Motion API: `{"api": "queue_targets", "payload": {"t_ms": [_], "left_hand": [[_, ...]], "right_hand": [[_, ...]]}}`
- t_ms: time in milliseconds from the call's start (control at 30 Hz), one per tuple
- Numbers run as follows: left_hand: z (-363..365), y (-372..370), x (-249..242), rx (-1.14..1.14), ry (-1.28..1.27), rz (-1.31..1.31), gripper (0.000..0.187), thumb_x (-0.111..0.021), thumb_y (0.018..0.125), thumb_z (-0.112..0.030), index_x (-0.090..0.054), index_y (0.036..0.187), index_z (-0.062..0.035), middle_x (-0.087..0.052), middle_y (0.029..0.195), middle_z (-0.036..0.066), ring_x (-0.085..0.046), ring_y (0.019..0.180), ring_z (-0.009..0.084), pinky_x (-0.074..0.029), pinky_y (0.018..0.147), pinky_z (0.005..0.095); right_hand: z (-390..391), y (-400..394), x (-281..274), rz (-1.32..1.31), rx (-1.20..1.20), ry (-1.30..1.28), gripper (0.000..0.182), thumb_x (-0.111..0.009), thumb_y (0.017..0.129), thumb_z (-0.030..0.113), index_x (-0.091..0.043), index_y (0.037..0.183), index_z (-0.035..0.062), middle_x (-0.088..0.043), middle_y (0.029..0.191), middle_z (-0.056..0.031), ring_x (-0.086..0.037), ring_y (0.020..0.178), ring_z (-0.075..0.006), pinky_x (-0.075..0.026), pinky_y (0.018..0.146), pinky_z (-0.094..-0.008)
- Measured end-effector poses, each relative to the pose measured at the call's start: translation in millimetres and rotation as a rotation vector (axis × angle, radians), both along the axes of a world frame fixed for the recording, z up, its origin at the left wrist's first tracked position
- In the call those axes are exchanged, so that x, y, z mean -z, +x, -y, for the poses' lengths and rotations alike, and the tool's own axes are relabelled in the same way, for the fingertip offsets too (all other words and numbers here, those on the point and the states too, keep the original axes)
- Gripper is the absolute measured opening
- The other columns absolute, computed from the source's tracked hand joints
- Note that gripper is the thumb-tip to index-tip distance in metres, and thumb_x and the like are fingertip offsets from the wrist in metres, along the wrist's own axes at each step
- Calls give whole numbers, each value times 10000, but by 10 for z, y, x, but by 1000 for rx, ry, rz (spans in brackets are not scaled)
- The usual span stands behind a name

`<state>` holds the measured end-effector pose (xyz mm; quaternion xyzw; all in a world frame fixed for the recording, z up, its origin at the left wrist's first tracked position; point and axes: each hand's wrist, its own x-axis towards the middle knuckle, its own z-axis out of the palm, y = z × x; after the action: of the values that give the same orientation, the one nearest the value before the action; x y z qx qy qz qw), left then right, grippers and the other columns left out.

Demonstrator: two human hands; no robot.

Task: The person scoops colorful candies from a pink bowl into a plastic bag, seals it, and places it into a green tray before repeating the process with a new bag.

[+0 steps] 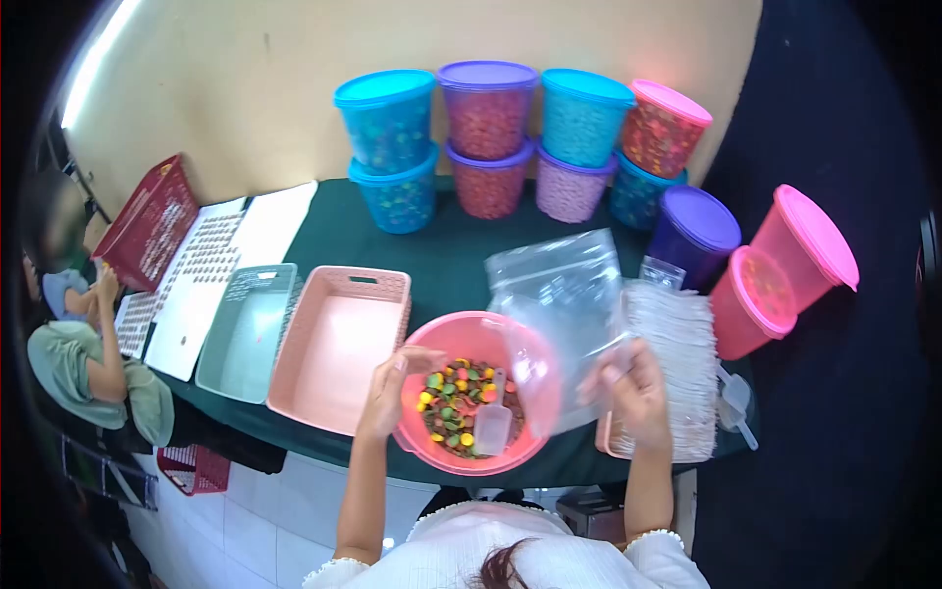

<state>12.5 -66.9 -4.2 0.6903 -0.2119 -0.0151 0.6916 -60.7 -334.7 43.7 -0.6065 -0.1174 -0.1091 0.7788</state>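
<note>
My right hand (633, 393) pinches the lower right side of a clear plastic zip bag (554, 294), which hangs flat and looks empty. Part of the bag overlaps the right side of a pink bowl (424, 344). Colourful round candies (449, 407) in brown, green, yellow and orange cover the bowl's bottom, and a translucent scoop (493, 430) lies on them. At the bowl's left rim is my left hand (391, 388), fingers stretched out over the edge and holding nothing. Beside my right hand lies a thick stack of clear bags (677, 358) in a basket.
Left of the bowl stand a pink basket (339, 417) and a grey-green basket (231, 378). Lidded candy tubs (392, 133) are stacked along the back; pink tubs (751, 334) stand right. Another scoop (736, 398) lies near the right edge. A person (83, 368) sits far left.
</note>
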Motion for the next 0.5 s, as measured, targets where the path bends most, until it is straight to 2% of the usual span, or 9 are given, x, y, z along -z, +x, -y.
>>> {"api": "queue_targets", "payload": {"t_ms": [33, 100, 133, 167, 233, 267, 333, 433, 500], "left_hand": [[20, -15, -43, -23, 9, 4, 545, -258, 889, -428, -538, 993, 28, -589, 945, 121, -553, 883, 204, -408, 821, 341], [56, -21, -119, 127, -527, -206, 697, -183, 851, -555, -485, 1087, 27, -549, 1038, 137, -518, 967, 208, -369, 872, 370], [-23, -1, -89, 213, -521, -221, 785, -136, 804, -636, -351, 1230, -13, -468, 1149, 171, -464, 1050, 249, -309, 932, 410], [-41, -3, -129, 198, -523, -216, 785, -136, 804, -636, -351, 1230, -13, -468, 1149, 171, -464, 1050, 249, -309, 932, 410], [13, -49, -254, 373, -866, -335, 813, -147, 773, -677, -224, 1308, -70, -369, 1238, 208, -405, 1110, 323, -269, 957, 462], [-9, -37, -253, 363, -866, -335, 813, -147, 773, -677, -224, 1308, -70, -369, 1238, 208, -405, 1110, 323, -269, 957, 462], [-72, -8, -242, 561, -1106, -235, 802, -164, 753, -702, -105, 1349, -169, -215, 1320, 245, -300, 1175, 394, -227, 966, 511], [-187, -11, -304, 494, -982, -325, 810, -219, 717, -734, -98, 1349, -241, -123, 1339, 272, -262, 1183, 436, -200, 960, 551], [-231, 32, -307, 543, -967, -353, 852, -257, 695, -745, -99, 1350, -223, -106, 1337, 284, -249, 1186, 444, -192, 966, 548]], "right_hand": [[-209, 20, 30, -30, -98, 20, 124, -472, 835, 55, -455, 952, 19, -557, 799, -86, -568, 717, -135, -465, 657, -270], [-538, 71, 118, -70, -211, -19, 128, -459, 846, 66, -455, 966, 21, -550, 839, -72, -557, 748, -116, -445, 700, -259], [-669, 80, 136, -102, -288, -11, 127, -454, 850, 71, -460, 967, 24, -542, 873, -50, -541, 794, -101, -419, 744, -251], [-806, 83, 140, -104, -288, -46, 140, -451, 854, 85, -462, 980, 25, -539, 867, -37, -530, 808, -98, -406, 759, -245], [-974, 122, 215, -114, -302, -135, 148, -448, 855, 91, -466, 985, 22, -534, 862, -30, -519, 821, -96, -392, 766, -233], [-1050, 148, 224, -117, -311, -132, 148, -448, 855, 91, -466, 985, 22, -534, 862, -30, -519, 821, -96, -392, 766, -233], [-1184, 181, 232, -158, -295, -113, 150, -445, 855, 92, -471, 983, 18, -533, 852, -31, -519, 799, -98, -400, 738, -230], [-1297, 198, 263, -241, -324, -179, 152, -445, 851, 89, -471, 980, 11, -535, 825, -41, -521, 765, -94, -414, 701, -240], [-1384, 192, 277, -226, -297, -252, 158, -444, 850, 86, -466, 985, 7, -536, 811, -48, -525, 749, -95, -417, 684, -243]]}}
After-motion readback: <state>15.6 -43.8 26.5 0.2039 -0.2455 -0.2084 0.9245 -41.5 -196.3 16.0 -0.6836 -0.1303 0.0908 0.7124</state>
